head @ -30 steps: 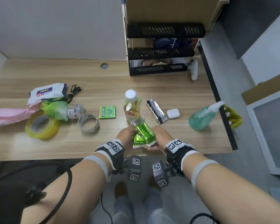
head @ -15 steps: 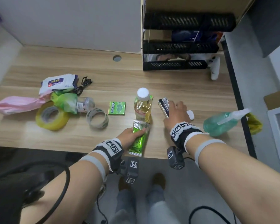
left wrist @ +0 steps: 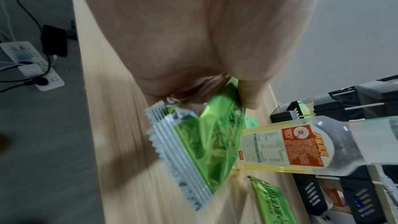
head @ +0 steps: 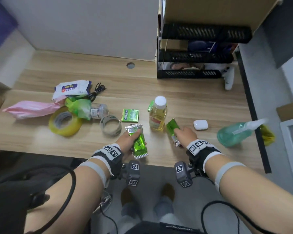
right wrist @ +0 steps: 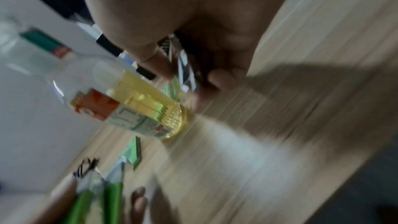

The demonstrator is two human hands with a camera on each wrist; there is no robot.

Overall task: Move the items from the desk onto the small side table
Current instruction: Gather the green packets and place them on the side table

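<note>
Two hands busy: left hand [head: 128, 141] grips a green packet [head: 138, 144], right hand [head: 184, 135] another packet [head: 172, 128] beside the bottle [head: 158, 115] near the worktop's [head: 159, 85] front edge — a careless swing could topple it.

Matt wood-grain desk [head: 184, 102], glossy green foil sachets [head: 139, 142], clear plastic bottle [head: 157, 115], smooth white plastic case [head: 200, 124].

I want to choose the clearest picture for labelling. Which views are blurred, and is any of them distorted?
Head view: mostly sharp, wide-angle bending at the desk edges, and the left hand with its green packet reads clearly. Left wrist view: packet a little smeared, bottle label legible. Right wrist view: heavy motion blur, dim, right hand soft.
</note>
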